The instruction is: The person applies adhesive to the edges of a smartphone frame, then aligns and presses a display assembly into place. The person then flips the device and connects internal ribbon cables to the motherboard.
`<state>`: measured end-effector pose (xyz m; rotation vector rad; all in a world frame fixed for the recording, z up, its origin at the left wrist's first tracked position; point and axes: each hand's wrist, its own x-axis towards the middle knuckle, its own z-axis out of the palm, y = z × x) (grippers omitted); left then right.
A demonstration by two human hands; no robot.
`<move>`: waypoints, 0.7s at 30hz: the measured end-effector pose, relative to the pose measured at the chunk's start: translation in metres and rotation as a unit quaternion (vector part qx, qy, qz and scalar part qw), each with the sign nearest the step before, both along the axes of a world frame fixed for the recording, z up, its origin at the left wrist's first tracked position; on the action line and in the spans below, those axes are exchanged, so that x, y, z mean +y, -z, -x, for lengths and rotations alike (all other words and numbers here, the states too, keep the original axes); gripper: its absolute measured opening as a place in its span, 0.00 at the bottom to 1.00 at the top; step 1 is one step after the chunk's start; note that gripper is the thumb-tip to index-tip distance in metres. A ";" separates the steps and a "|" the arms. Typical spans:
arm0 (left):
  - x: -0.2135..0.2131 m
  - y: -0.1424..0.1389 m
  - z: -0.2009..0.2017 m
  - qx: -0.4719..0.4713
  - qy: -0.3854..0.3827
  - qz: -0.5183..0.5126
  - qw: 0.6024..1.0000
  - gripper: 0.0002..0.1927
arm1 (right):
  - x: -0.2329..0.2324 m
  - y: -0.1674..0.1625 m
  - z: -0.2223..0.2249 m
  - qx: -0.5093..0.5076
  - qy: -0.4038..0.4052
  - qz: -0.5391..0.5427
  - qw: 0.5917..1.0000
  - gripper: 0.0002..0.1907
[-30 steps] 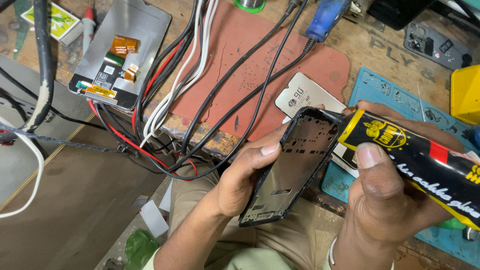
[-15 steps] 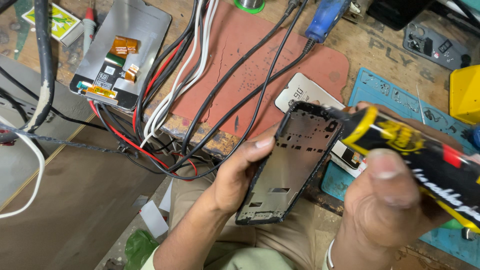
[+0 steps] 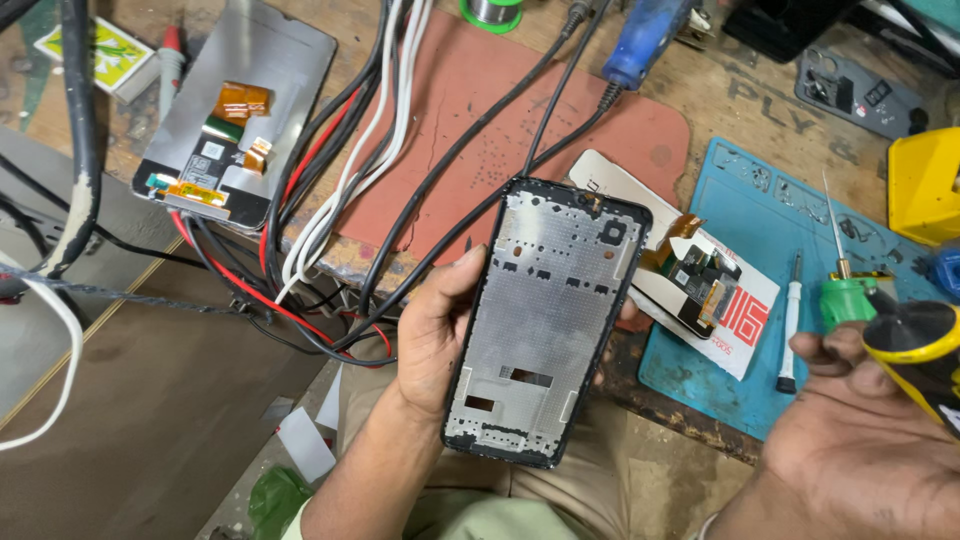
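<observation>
- Left hand (image 3: pixel 435 335), frame centre: closed round the left edge of a black phone frame (image 3: pixel 548 322), thumb on the near rim. The fingers behind the frame are hidden, apart from a tip showing at its right edge.
- Phone frame is held upright off the counter (image 3: pixel 740 100), open inner side to the camera: bare grey metal plate with cut-outs, and no screen fitted.
- Right hand (image 3: pixel 850 450), lower right: wrapped round a yellow-and-black tube (image 3: pixel 915 345), cap end facing left. Most of the tube runs out of the right frame edge, and the grip under it can't be made out in full.
- Green-handled tool (image 3: pixel 848 295) with a thin metal tip stands just behind the tube. Whether the hand touches it can't be told.
- Small screwdriver (image 3: pixel 790 325) lies on the blue mat (image 3: pixel 760 190), right of centre. The mat's lower right is covered by the hand.
- White card (image 3: pixel 745 320) with a small part and orange flex on it sits partly behind the phone frame.
- Red mat (image 3: pixel 470 120), upper centre, crossed by black and white cables (image 3: pixel 340 180).
- Display panel (image 3: pixel 235 110) lies face down, upper left, with orange flex ribbons showing.
- Blue tool (image 3: pixel 640 40), solder spool (image 3: pixel 492 12) and yellow box (image 3: pixel 925 185) are all cut off by the frame edges.
</observation>
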<state>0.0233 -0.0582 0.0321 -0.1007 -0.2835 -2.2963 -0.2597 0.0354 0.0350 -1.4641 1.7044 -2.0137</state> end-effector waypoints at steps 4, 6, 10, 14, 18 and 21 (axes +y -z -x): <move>-0.002 -0.002 0.005 -0.017 -0.016 -0.043 0.999 0.41 | 0.024 0.015 0.038 -0.033 -0.002 -0.010 0.999 0.33; 0.000 -0.003 0.007 -0.075 -0.032 -0.080 0.993 0.41 | 0.034 0.029 0.053 -0.098 -0.061 0.028 0.993 0.31; 0.002 -0.006 0.010 -0.022 -0.028 -0.045 0.998 0.41 | 0.051 0.051 0.072 -0.287 -0.231 0.124 0.921 0.20; 0.000 -0.007 0.010 0.018 -0.026 -0.028 0.999 0.41 | 0.044 0.041 0.057 -0.511 -0.454 0.098 0.724 0.16; 0.002 -0.007 0.012 -0.019 -0.046 -0.025 0.998 0.42 | 0.012 -0.007 0.045 -0.298 -0.613 -0.124 0.721 0.26; 0.003 -0.008 0.011 -0.028 -0.060 -0.031 0.997 0.41 | 0.024 -0.036 0.048 -0.127 -0.543 -0.271 0.785 0.28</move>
